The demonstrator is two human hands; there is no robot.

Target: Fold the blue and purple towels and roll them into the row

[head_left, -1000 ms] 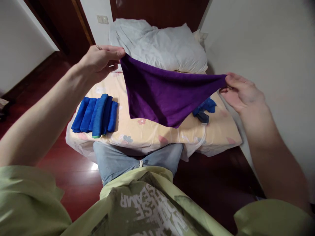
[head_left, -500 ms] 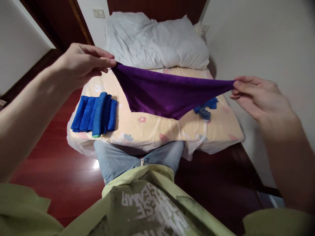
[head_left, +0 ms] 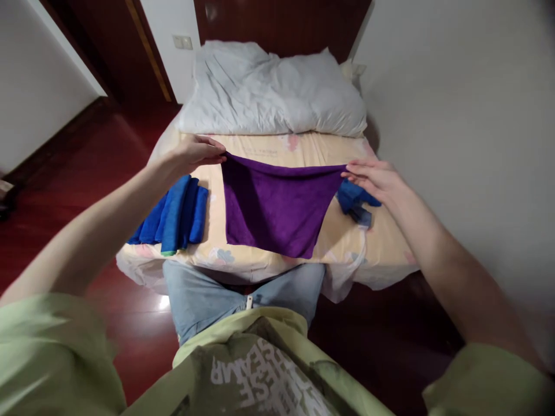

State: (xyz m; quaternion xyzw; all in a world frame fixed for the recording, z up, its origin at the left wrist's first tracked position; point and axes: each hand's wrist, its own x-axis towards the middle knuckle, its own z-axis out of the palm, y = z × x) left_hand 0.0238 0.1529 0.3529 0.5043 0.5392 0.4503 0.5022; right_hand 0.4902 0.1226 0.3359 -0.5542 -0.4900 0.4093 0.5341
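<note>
A purple towel [head_left: 277,208] is stretched between my two hands over the bed, its lower edge near the bed's front. My left hand [head_left: 200,151] pinches its upper left corner. The upper right corner is pinched in my right hand [head_left: 375,178]. Several rolled blue towels [head_left: 177,214] lie side by side below my left hand, partly covered by my forearm. Just under my right hand is a crumpled blue cloth [head_left: 355,199], partly hidden by the hand and the purple towel.
The bed [head_left: 342,254] has a pale yellow flowered sheet. White pillows or bedding [head_left: 273,92] lie at its head, against a dark wooden headboard [head_left: 281,23]. A white wall [head_left: 455,115] rises close on the right. Dark red flooring [head_left: 65,190] is on the left.
Both hands have moved closer together and lower in view. The purple towel, stretched tight before, now hangs wider open and nearer the sheet. The view has tilted up slightly.
</note>
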